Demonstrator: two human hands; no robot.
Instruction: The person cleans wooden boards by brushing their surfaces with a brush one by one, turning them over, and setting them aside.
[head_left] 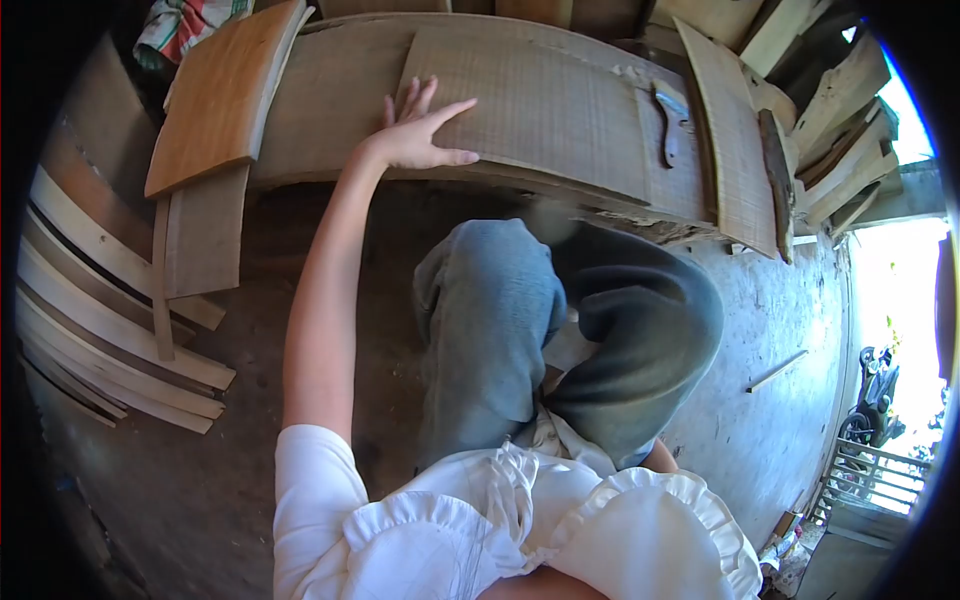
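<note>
My left hand [425, 135] rests on a wide flat wooden board [540, 110], near its front left corner. Its fingers are spread and it grips nothing. The board lies on a longer plank surface in front of my knees. To the right of the board is a hand tool [669, 125] with a curved brown handle and a short, wide metal blade. My right hand is hidden; only a bit of the right arm shows beside my hip.
An orange-brown board [225, 100] sits at the left end of the surface. Long wooden strips [120, 320] lie on the floor at left. More planks [845, 150] are stacked at right. A thin stick [777, 371] lies on the concrete floor, with a motorbike [872, 400] beyond.
</note>
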